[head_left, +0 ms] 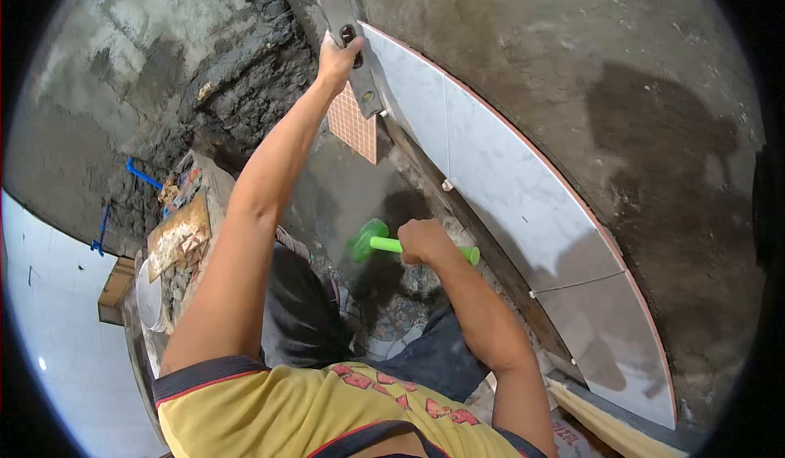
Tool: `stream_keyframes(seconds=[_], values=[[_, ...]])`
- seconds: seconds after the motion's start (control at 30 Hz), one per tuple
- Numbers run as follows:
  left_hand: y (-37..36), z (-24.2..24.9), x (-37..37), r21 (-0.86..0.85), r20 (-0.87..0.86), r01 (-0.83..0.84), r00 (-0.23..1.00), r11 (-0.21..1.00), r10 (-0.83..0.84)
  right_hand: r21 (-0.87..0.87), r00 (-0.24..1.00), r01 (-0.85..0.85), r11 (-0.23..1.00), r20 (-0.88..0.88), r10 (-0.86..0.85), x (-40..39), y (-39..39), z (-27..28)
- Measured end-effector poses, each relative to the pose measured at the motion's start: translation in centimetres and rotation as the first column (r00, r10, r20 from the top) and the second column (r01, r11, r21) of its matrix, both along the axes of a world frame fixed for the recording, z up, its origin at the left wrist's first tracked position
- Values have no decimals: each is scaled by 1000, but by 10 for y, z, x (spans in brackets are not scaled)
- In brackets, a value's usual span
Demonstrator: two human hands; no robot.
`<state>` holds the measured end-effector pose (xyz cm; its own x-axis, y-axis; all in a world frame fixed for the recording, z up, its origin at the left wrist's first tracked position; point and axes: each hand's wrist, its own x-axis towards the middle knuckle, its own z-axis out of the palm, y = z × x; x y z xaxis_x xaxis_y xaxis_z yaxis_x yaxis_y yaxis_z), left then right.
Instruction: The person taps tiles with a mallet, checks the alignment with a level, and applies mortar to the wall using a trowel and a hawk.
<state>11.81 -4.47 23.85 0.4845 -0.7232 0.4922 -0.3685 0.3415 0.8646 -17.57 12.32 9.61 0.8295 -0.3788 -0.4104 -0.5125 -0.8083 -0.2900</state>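
At the top, my left hand [339, 61] is wrapped round the middle of a grey spirit level [334, 4], which lies along the upper end of the tiled strip. My right hand [421, 241] is closed round the bright green handle of a mallet [386, 244], below and right of the left hand. The green mallet head [368, 240] is slightly blurred and hangs over the floor. White-grey wall tiles [491, 163] run in a row along the wall, with small white spacers [447, 185] at their lower edge.
A pinkish grid-patterned tile [353, 123] leans below the level. Rough cement wall [646, 106] rises on the right. At left are rubble with a dirty board [178, 233], a white bucket [150, 294], blue pipes [145, 173] and a wooden box [117, 290].
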Motion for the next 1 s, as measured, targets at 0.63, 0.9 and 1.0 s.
stream_keyframes(seconds=[0.63,0.9,1.0], values=[[-20,-17,17,-71,-168,25,985,997,-37,79,997,-23,997,74,17,1,-3,4],[-27,-25,26,-33,-98,-20,995,999,17,53,991,-96,994,101,90,-1,-5,12],[-25,-26,20,-136,-121,33,991,990,-50,49,991,-92,995,104,87,2,-5,9]])
